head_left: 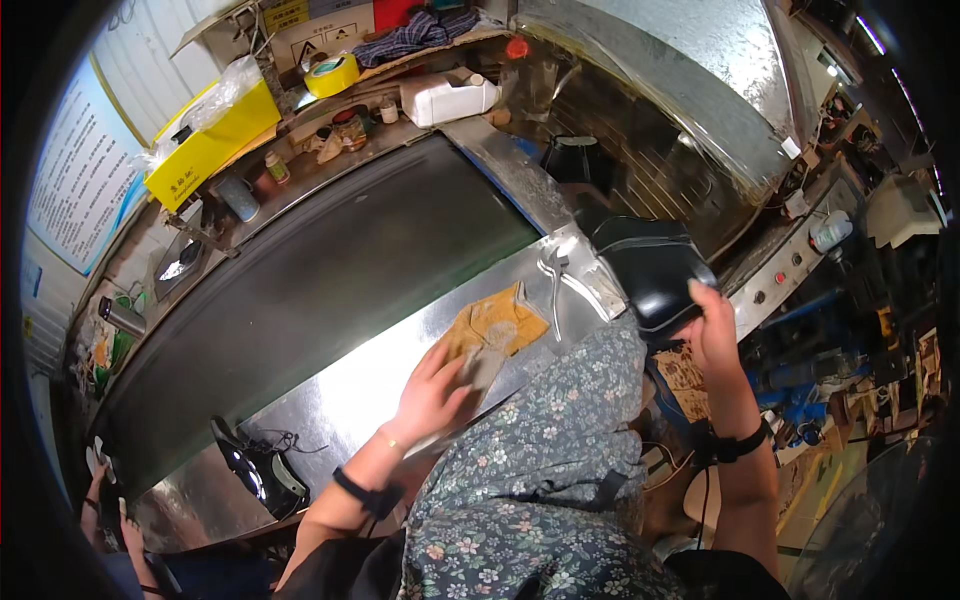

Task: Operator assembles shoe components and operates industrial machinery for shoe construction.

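Note:
At the right, my right hand (712, 335) grips the lower edge of a glossy black leather-like piece (655, 270) with a seam across it; its exact kind I cannot make out. My left hand (432, 392) is spread over the metal tabletop, its fingers at the edge of a tan cloth (500, 322). Whether they press on the cloth is unclear. Metal pliers (558, 285) lie between the cloth and the black piece, handles apart. Left of my left forearm, a shiny black shoe (258, 468) with loose laces rests on the metal top.
A dark conveyor belt (330, 260) runs beyond the metal strip. Another person's hands (130, 530) show at the far lower left. A yellow box (215, 135), a tape roll (332, 75) and a white jug (450, 98) stand along the back shelf. Red and black buttons (779, 278) sit at the right.

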{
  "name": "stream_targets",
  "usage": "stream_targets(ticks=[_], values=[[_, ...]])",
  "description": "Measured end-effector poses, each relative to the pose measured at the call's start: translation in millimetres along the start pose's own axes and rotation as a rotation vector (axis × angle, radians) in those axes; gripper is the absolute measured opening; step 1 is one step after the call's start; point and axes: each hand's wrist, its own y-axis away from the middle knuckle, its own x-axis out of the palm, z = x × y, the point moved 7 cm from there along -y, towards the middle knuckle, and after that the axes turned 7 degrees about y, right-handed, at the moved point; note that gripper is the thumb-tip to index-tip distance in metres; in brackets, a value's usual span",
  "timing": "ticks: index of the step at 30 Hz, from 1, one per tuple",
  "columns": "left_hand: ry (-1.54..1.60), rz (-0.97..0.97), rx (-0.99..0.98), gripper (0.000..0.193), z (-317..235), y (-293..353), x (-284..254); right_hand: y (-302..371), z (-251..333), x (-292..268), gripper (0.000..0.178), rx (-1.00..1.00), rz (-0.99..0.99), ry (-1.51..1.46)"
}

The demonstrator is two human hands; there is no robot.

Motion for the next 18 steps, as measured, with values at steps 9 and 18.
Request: stream_targets(ticks=[9, 18], values=[[1.059, -0.067, -0.57, 0.06, 23, -42, 43, 50, -67, -12, 0.066, -0.124, 0.006, 0.218], [2.131, -0.054, -0.513, 0.081, -13, -84, 57, 165, -129, 54, 0.109, -0.398, 0.421, 0.813]])
